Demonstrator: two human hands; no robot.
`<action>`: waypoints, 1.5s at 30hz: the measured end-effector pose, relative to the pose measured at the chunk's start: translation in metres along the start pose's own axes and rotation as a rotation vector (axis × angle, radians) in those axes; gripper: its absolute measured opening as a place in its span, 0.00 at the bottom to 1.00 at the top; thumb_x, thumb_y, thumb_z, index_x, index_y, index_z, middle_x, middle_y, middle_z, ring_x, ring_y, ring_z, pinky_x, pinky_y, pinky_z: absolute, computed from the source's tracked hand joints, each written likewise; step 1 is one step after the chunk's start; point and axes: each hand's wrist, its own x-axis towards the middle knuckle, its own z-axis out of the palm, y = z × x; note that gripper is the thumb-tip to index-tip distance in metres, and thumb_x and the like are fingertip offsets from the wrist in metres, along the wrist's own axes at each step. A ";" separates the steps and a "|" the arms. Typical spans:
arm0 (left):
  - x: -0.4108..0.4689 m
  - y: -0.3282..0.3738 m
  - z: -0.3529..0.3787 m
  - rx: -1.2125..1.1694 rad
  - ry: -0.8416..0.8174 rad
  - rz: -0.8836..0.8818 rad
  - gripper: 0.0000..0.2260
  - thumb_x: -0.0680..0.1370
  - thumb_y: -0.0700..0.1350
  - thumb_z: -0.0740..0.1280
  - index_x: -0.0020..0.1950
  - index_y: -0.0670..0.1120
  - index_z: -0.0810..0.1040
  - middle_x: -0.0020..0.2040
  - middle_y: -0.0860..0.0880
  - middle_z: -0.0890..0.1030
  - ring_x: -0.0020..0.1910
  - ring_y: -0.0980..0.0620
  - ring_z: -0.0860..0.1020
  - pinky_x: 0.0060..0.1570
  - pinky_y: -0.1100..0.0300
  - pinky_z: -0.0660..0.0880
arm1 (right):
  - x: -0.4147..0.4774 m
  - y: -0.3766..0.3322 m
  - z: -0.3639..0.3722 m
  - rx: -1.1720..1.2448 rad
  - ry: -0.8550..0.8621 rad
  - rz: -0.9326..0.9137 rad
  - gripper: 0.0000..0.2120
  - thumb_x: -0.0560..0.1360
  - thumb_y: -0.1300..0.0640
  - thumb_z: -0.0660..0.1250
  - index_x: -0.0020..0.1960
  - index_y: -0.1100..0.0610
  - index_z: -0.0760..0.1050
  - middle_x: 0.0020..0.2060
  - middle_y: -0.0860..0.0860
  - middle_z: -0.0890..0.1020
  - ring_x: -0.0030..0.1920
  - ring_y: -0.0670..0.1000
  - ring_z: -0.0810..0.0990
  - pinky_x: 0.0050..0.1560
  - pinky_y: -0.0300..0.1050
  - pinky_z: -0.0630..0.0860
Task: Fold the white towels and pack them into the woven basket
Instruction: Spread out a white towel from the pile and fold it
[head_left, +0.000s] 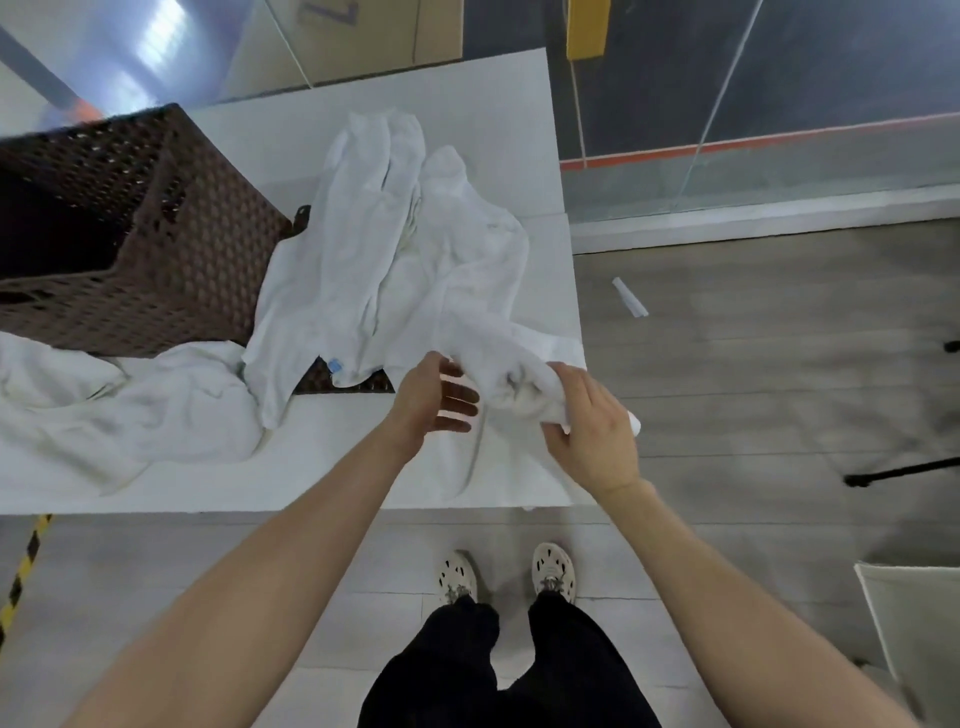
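Observation:
Several crumpled white towels lie on a white table (322, 473). One long towel (467, 249) runs from the far middle of the table toward me, and my right hand (592, 426) grips its bunched near end at the table's right edge. My left hand (431, 400) is beside that bunch with its fingers straight, touching the cloth. Another towel (332, 249) with a small blue tag drapes down the middle. A third towel (119, 410) lies rumpled at the near left. The dark brown woven basket (171, 260) stands at the left, its inside dark.
A brown woven lid or mat (337, 376) lies partly hidden under the middle towel. Cardboard boxes (363, 36) stand beyond the table's far edge. On the floor to the right lie a white scrap (629, 297) and a black stand leg (904, 472). Yellow-black tape (23, 571) marks the floor at left.

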 end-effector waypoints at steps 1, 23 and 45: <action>0.009 -0.013 -0.003 0.291 0.063 0.128 0.14 0.84 0.51 0.63 0.66 0.46 0.78 0.58 0.41 0.86 0.53 0.42 0.84 0.52 0.45 0.81 | 0.005 0.004 -0.008 -0.003 0.021 0.016 0.27 0.71 0.66 0.73 0.70 0.60 0.75 0.58 0.52 0.82 0.50 0.55 0.81 0.46 0.47 0.78; 0.048 -0.069 0.009 0.038 -0.180 -0.102 0.37 0.72 0.60 0.82 0.74 0.45 0.75 0.63 0.47 0.86 0.58 0.46 0.87 0.58 0.49 0.84 | 0.001 0.060 0.006 0.136 -0.693 0.970 0.20 0.85 0.41 0.61 0.65 0.57 0.70 0.56 0.52 0.81 0.55 0.57 0.79 0.50 0.52 0.74; 0.123 0.000 0.029 0.162 0.195 -0.199 0.32 0.71 0.64 0.72 0.67 0.42 0.82 0.62 0.43 0.83 0.60 0.39 0.81 0.67 0.44 0.79 | 0.044 0.070 0.027 0.085 -0.422 0.939 0.15 0.83 0.47 0.65 0.51 0.59 0.74 0.41 0.49 0.78 0.40 0.48 0.74 0.34 0.42 0.64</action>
